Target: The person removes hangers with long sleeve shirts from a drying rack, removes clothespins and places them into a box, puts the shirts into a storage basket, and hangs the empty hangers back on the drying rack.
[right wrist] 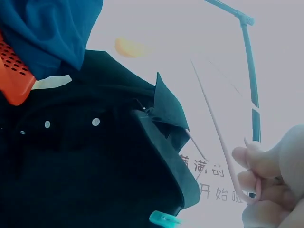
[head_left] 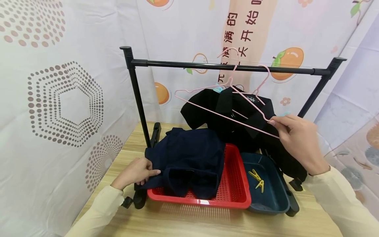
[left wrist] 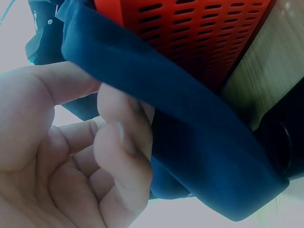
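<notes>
A navy garment (head_left: 189, 144) lies bunched in the red basket (head_left: 235, 177), one end draped over its left side. My left hand (head_left: 136, 172) pinches that edge between thumb and fingers; the left wrist view shows the navy fabric (left wrist: 190, 99) at the fingertips. Raised at the right, my right hand (head_left: 299, 138) pinches one lower corner of a bare pink hanger (head_left: 220, 115). This hanger is tilted in front of the rack, its hook rising above the rail (head_left: 183, 65). Behind it, a black shirt (head_left: 201, 105) hangs on another pink hanger (head_left: 260, 86).
A dark blue basin (head_left: 270, 194) with yellow clothespins (head_left: 260, 185) stands right of the basket. Light blue clips (head_left: 218, 89) sit on the black shirt's shoulders. The rack's black posts (head_left: 137, 95) rise at both sides, with feet on the wooden table (head_left: 177, 223).
</notes>
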A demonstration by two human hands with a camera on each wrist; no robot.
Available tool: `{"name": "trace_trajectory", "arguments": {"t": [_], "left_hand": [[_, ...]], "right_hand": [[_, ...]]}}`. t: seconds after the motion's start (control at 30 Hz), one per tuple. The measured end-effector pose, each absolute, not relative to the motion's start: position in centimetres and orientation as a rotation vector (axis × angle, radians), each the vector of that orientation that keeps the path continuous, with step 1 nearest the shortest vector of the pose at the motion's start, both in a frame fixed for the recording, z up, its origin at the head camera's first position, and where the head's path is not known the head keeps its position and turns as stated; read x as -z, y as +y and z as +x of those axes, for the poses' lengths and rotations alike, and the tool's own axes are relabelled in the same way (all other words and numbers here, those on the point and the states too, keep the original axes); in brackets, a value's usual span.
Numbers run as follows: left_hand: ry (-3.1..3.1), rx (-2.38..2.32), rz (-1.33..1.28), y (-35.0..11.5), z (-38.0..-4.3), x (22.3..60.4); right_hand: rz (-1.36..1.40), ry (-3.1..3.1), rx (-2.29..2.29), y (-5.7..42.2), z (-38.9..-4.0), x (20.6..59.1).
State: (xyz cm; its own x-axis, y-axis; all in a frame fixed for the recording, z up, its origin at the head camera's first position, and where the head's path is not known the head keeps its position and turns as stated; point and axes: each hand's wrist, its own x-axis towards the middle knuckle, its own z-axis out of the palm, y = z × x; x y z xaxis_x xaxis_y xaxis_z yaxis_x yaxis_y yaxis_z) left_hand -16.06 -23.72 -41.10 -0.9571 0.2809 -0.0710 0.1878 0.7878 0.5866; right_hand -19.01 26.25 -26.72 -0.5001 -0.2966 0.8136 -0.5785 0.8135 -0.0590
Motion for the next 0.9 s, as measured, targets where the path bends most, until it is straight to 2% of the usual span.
{"name": "trace_trajectory", "arguments": {"t": [0.9], "left_hand": [[2.814,-0.915,0.387,-23.9,-16.1,41.3]], "right_hand": [[0.743,-2.175,-0.479,24.5,-19.9,29.2]]}}
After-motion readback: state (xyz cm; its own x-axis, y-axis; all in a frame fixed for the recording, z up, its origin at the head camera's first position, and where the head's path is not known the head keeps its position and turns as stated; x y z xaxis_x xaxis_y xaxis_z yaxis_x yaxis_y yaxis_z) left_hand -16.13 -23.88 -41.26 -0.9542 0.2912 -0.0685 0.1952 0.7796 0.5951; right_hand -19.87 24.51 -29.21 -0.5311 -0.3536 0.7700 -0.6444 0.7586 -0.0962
